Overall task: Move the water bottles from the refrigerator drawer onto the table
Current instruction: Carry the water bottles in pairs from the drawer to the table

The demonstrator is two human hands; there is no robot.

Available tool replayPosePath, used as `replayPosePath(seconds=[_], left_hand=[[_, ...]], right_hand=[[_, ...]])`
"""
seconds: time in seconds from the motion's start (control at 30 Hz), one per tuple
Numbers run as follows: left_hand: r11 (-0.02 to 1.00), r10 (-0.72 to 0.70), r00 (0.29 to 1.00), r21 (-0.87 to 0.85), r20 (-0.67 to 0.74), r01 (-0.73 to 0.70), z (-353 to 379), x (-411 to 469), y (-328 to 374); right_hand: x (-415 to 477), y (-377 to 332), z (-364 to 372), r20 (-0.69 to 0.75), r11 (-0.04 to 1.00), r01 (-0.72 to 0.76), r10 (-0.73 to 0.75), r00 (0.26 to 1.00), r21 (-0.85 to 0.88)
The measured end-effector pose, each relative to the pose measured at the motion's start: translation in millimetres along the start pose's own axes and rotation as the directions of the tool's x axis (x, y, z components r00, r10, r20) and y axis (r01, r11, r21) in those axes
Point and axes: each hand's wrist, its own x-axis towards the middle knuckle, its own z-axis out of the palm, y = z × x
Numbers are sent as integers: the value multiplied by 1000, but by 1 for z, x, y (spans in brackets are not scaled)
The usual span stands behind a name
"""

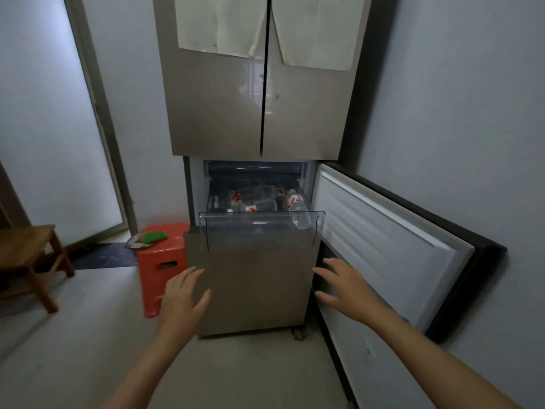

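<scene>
Several water bottles lie heaped in the pulled-out clear drawer at 12 o'clock: probably cold, slick, thin-walled and fairly heavy, best taken mid-body; left grip and right grip hover below, fingers spread, empty.

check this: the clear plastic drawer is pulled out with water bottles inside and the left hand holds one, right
No: in the head view the left hand is open and empty, below the pulled-out clear plastic drawer of water bottles.
</scene>
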Motion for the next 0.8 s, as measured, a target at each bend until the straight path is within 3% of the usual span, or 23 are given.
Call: replayPosePath(seconds=[0.47,0.67,0.8], left_hand=[[988,-126,990,84,-62,131,69,116,29],[986,-110,993,122,-31,113,86,169,9],[994,-100,994,39,-43,102,105,222,4]], right_hand=[[165,85,34,77,990,81,-90,993,115],[220,94,44,22,980,50,-55,998,194],[265,102,48,-38,980,36,-29,999,194]])
